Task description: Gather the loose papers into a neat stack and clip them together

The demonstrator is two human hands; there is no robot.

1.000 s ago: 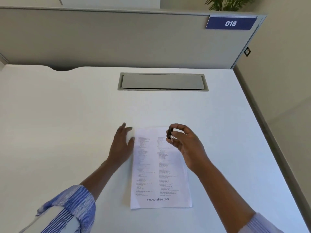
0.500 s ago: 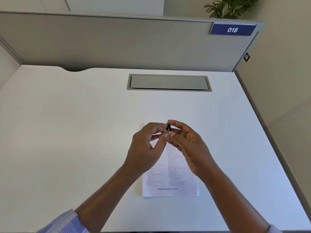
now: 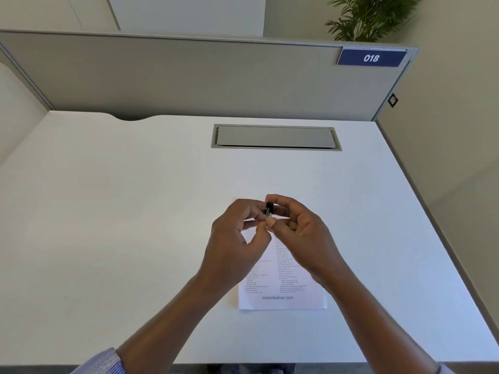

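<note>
The hands (image 3: 270, 238) hide the papers' (image 3: 283, 298) top half.

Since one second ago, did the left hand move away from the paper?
Yes. The left hand left the desk beside the paper stack and rose rightward to meet the right hand at the binder clip.

Two bare hands are in view — the left hand (image 3: 235, 248) and the right hand (image 3: 302, 238). One small black binder clip with silver wire handles (image 3: 269, 208). One stack of white printed paper sheets (image 3: 283, 290) — the number of sheets cannot be told. One white desk (image 3: 135, 211), one grey rectangular cable hatch (image 3: 276, 136), one blue number plate reading 018 (image 3: 371, 58), one green potted plant (image 3: 370, 17).
</note>
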